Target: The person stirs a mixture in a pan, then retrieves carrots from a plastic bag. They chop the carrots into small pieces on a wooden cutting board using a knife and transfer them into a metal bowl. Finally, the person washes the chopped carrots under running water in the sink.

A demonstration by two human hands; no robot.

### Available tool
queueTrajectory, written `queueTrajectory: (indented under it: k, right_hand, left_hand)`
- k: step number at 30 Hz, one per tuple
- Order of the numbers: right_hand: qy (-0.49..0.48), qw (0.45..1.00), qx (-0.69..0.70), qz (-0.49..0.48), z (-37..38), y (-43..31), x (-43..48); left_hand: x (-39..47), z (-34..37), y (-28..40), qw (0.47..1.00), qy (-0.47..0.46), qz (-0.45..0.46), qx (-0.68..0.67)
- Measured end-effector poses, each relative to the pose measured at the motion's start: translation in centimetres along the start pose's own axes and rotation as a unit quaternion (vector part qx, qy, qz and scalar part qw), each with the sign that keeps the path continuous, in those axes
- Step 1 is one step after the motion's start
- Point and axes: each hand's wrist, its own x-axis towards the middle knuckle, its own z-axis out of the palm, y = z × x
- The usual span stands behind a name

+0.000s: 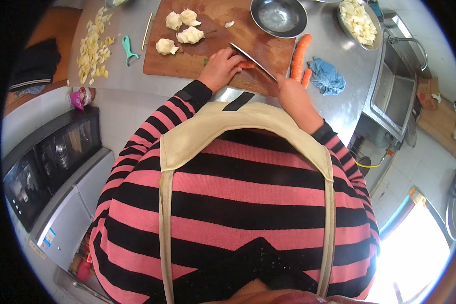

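My left hand [219, 69] rests on a wooden cutting board [266, 47], its fingers curled over an orange carrot [246, 65]. Most of that carrot is hidden under the hand; a green bit shows at its left. In my right hand [294, 97] is a kitchen knife [254, 60], its blade slanting up and left beside the carrot's exposed part. Whether the edge touches the carrot I cannot tell. Several pale, knobbly peeled vegetables [190, 35] lie on the board's upper left. A longer carrot [299, 57] and a short carrot piece [306, 77] lie by its right edge.
A metal bowl [279, 18] stands at the board's top right. Beyond are a blue cloth [326, 76], a bowl of pale vegetable pieces [359, 24] and a sink [393, 91]. To the left lie a green peeler [127, 49] and scattered yellowish peelings [95, 49] on the metal counter [125, 81].
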Motion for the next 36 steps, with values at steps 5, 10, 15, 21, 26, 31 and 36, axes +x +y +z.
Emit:
queueTrajectory:
  k: [5, 10, 15, 21, 26, 31, 36]
  right_hand:
    - [0.025, 0.998, 0.064, 0.015, 1.5, 1.6, 1.2]
    - [0.02, 0.997, 0.062, 0.034, -1.2, 1.9, -2.0]
    - [-0.019, 0.999, 0.032, 0.008, -2.0, 1.3, -2.2]
    - [0.02, 0.998, 0.052, -0.002, 1.8, 0.8, 1.7]
    - [0.044, 0.995, 0.075, 0.051, 0.2, 1.6, 0.0]
    - [-0.004, 0.997, 0.071, 0.02, -1.9, 1.7, -2.3]
    - [-0.003, 0.999, 0.046, -0.006, 0.7, 0.9, 0.0]
  left_hand:
    - [-0.7, -0.1, 0.3, 1.0, -0.021, 0.012, 0.004]
    - [-0.2, 0.5, -0.2, 0.998, 0.022, 0.05, -0.006]
    - [0.0, 1.0, -0.5, 0.999, 0.01, 0.048, 0.021]
    - [-0.7, 0.8, 0.6, 0.998, 0.033, 0.051, 0.016]
    - [-0.7, 0.5, 0.5, 0.999, -0.007, 0.027, -0.029]
    - [0.0, 1.1, 0.1, 0.998, 0.022, 0.031, -0.043]
    - [-0.3, 1.0, 0.6, 0.999, 0.03, 0.026, -0.031]
